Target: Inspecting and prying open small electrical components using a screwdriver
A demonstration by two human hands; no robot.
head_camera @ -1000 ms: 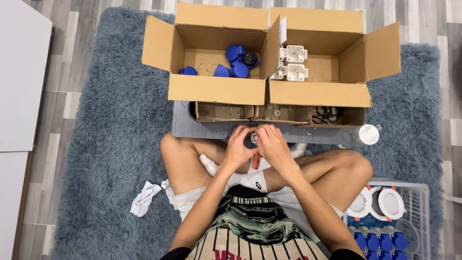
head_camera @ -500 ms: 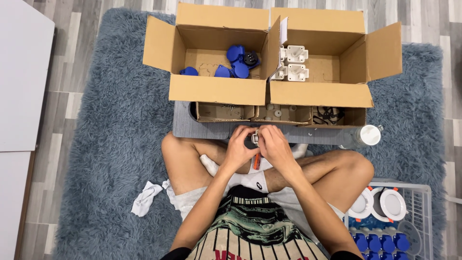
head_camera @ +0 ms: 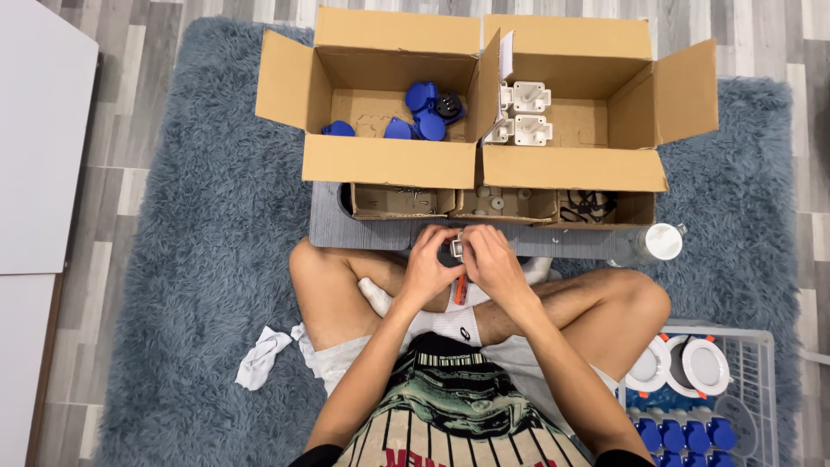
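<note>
- While both hands pinch it, a small dark part (head_camera: 453, 251) sits above the crossed legs, just before the grey board (head_camera: 333, 227).
- Left hand (head_camera: 430, 270) and right hand (head_camera: 489, 264) each keep a closed grip on it.
- Beyond: cardboard boxes (head_camera: 389, 160) with blue parts (head_camera: 428, 111).

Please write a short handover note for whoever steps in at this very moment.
Left hand and right hand together pinch a small dark part over the lap; what sort of part is unclear.
Blue parts lie in the left carton, white parts in the right carton.
Wire basket at right holds round white pieces and blue ones.
Done: some pieces are in the basket. Left: the held part, plus both cartons' contents.
</note>
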